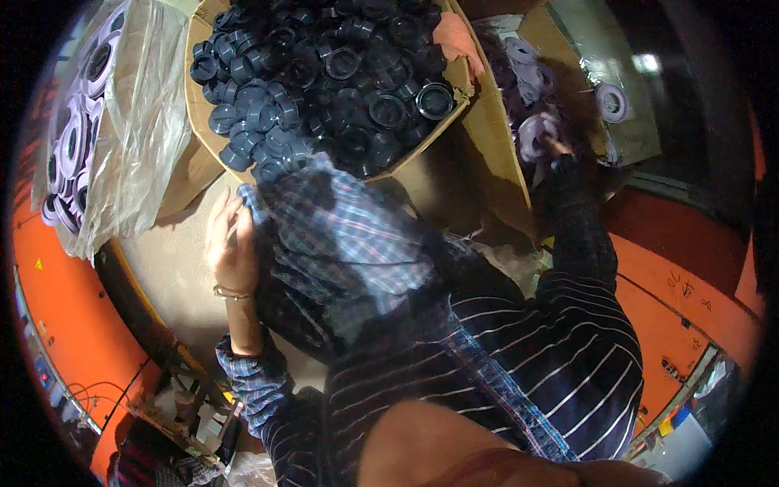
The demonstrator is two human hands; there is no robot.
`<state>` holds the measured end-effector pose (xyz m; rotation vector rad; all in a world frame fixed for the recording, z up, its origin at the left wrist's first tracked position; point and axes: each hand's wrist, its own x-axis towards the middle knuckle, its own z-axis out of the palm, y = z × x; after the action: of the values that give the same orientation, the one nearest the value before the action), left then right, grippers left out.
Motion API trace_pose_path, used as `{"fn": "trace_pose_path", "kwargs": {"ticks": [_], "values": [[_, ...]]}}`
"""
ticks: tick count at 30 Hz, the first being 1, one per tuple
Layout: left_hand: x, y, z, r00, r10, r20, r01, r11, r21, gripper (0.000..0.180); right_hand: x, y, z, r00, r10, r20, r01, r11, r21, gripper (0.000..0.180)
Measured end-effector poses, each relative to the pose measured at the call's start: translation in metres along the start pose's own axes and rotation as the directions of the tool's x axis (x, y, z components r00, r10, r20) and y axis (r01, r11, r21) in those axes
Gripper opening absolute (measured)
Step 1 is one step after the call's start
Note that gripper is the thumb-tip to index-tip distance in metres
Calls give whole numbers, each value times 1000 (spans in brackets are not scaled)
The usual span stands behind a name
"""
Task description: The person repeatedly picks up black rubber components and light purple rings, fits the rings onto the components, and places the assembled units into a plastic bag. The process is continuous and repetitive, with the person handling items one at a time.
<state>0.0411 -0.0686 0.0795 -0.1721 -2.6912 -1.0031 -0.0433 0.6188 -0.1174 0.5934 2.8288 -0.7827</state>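
Note:
My left hand (232,247), with a bracelet at the wrist, is beside the near left side of a carton. Its bent fingers close on the edge of a blue plaid apron (349,219), which is spread up against the carton's rim. That carton (197,122) is heaped with black round plastic caps (341,63). Over at the right, my right hand (558,148) reaches into a second carton, its fingers curled on a lilac ring-shaped part (533,136); shadow hides part of the grip. More lilac rings (522,50) lie beyond it.
A clear plastic bag (142,122) with many lilac rings stands at the left. A single lilac ring (612,103) lies right of the second carton. An orange cloth (457,40) hangs on the cap carton's rim. Orange machine panels (77,300) flank both sides.

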Motion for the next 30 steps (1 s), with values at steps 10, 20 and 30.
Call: {"fn": "trace_pose_path", "kwargs": {"ticks": [10,20,30], "values": [[32,4,28,969,-248,-9,206,823,-529,20,-29,-221,-135,922,-382,68,245,710,660,42],[27,-16,28,915,-403,13,375,839,-393,28,40,52,-61,986,-50,-161,18,981,-193,54],[32,-2,35,928,-369,54,370,890,-268,29,-2,196,55,965,102,-240,-242,695,-677,64]]}}
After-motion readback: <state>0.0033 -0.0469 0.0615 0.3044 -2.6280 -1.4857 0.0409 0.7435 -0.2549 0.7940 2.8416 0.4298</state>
